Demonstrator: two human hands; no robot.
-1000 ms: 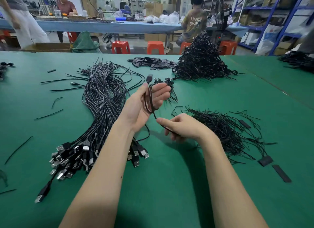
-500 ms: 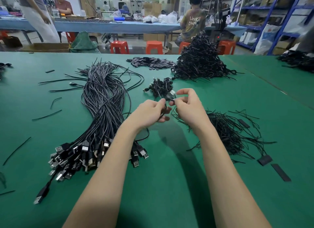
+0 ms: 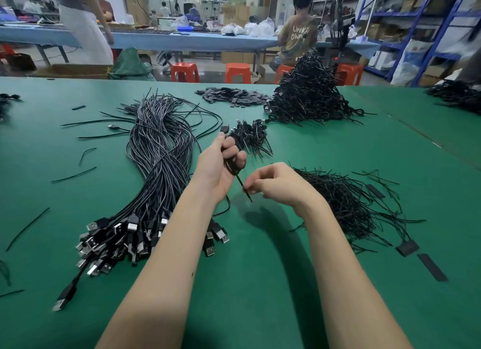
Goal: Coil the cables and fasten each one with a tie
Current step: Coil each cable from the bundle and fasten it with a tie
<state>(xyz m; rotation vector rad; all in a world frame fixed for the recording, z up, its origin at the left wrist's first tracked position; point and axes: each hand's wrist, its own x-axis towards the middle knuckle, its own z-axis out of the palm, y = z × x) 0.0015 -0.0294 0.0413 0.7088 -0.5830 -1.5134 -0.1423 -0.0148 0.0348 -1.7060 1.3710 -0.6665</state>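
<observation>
Head view: left hand (image 3: 216, 166) now grips coiled cable (image 3: 232, 163), right hand (image 3: 276, 183) has dropped to pinch its tie (image 3: 244, 188); fastening under way.

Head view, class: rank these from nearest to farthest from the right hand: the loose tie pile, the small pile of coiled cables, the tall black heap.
From the right hand:
1. Loose tie pile, just right of it.
2. Small pile of coiled cables, ahead, slightly left.
3. Tall black heap, far ahead.
</observation>
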